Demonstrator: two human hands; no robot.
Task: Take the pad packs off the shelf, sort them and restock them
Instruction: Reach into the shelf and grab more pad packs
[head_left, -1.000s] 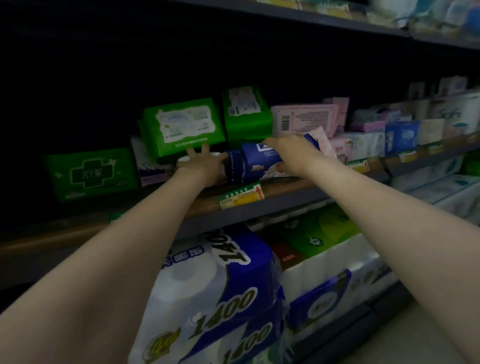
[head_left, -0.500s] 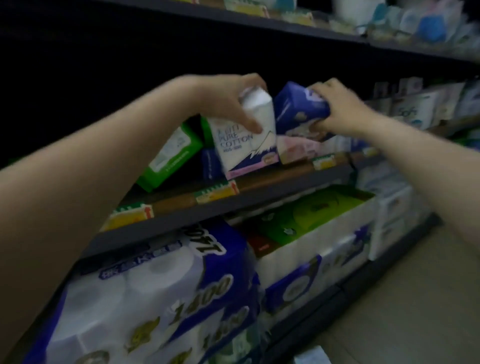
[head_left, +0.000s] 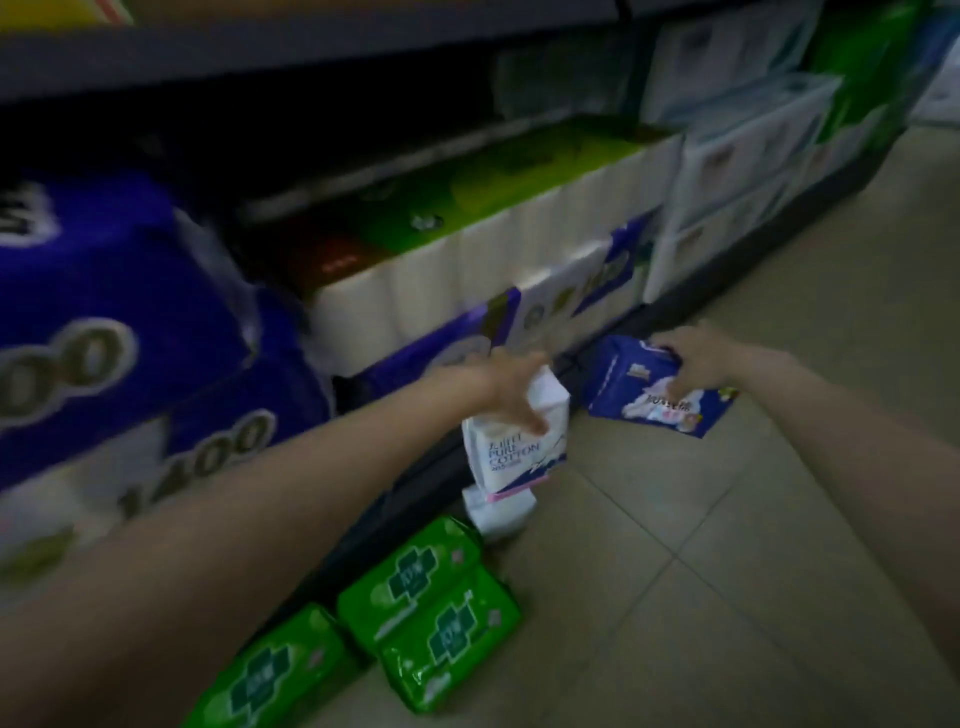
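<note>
My left hand grips a white "Pure Cotton" pad pack by its top, holding it low over another white pack that lies on the tiled floor. My right hand holds a dark blue pad pack close to the floor, just right of the white one. Three green pad packs lie on the floor beside the shelf base, below my left forearm.
The bottom shelf holds big tissue roll packs: a purple "1400" pack at left, white and green ones in the middle, clear-wrapped ones at right. Beige floor tiles spread to the right.
Both hands took a pack each from the upper shelf and carried them down to the floor. The view dropped from the pad shelf to the bottom shelf and floor.
</note>
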